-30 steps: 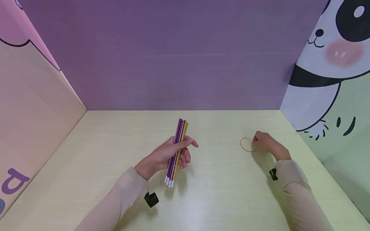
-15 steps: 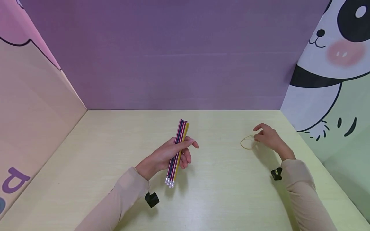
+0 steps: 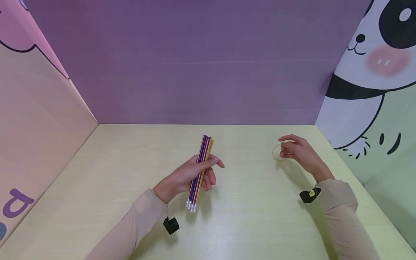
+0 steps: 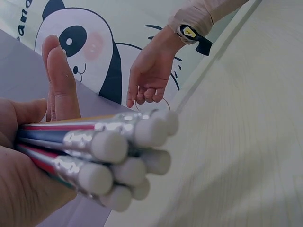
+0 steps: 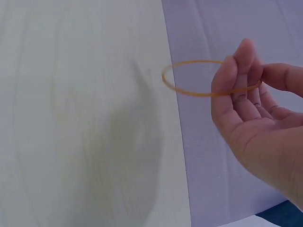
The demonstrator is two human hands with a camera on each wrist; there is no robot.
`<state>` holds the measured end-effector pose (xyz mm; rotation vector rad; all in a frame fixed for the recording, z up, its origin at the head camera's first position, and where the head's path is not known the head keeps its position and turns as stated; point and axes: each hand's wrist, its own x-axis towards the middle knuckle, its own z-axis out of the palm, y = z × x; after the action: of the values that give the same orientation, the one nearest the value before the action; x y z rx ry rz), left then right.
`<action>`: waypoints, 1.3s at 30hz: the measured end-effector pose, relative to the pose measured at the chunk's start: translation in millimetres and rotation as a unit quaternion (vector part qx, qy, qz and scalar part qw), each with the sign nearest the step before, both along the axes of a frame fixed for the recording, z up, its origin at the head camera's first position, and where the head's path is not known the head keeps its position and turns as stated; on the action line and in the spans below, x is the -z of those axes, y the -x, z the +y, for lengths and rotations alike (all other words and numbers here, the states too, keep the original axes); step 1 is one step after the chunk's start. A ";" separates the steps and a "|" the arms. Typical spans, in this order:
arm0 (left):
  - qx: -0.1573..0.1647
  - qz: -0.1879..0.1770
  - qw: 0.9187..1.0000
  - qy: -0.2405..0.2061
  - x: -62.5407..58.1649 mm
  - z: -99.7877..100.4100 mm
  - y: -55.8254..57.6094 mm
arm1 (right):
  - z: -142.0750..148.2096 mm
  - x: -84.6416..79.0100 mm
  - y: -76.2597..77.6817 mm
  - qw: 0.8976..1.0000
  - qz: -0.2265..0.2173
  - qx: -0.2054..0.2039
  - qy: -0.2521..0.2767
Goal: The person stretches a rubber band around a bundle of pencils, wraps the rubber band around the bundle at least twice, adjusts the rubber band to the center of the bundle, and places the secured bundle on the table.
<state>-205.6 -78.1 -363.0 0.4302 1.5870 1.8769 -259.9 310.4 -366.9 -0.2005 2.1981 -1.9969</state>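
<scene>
My left hand (image 3: 186,176) grips a bundle of striped pencils (image 3: 194,191) with a yellow one along its right side. The bundle tilts above the table, its metal ferrules and white erasers (image 4: 110,146) toward me; in the left wrist view these ends fill the foreground. Off to the right, my right hand (image 3: 300,155) holds a thin orange-yellow rubber band (image 5: 199,94) raised over the table. In the right wrist view the band passes across the curled fingers (image 5: 226,90), and its loop hangs out to the left.
A pale wooden table (image 3: 247,216) lies under both hands. A purple wall (image 3: 208,72) closes off the back, a pink and beige panel (image 3: 39,108) the left, and a panda-printed panel (image 3: 386,108) the right. Black wrist cameras (image 3: 171,225) hang below the sleeves.
My right hand has lifted the rubber band from the table and turned, its fingers spreading out more toward the left. The left hand and the pencils have hardly moved.
</scene>
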 end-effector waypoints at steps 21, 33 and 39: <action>0.002 -0.001 1.000 0.001 -1.0 -0.3 -2.0 | -2.0 -18.0 -5.5 0.980 0.002 -0.024 0.198; 0.004 -0.004 1.000 0.002 0.0 1.5 -2.8 | -5.7 -10.0 -3.3 0.991 0.059 -0.059 0.106; 0.008 -0.003 1.000 0.002 0.3 2.1 -3.5 | -11.3 -12.7 -6.4 0.993 0.085 -0.079 0.027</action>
<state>-202.1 -75.9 -363.4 0.4334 1.5785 1.8616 -253.5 299.1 -354.1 -0.5530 2.1489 -2.0218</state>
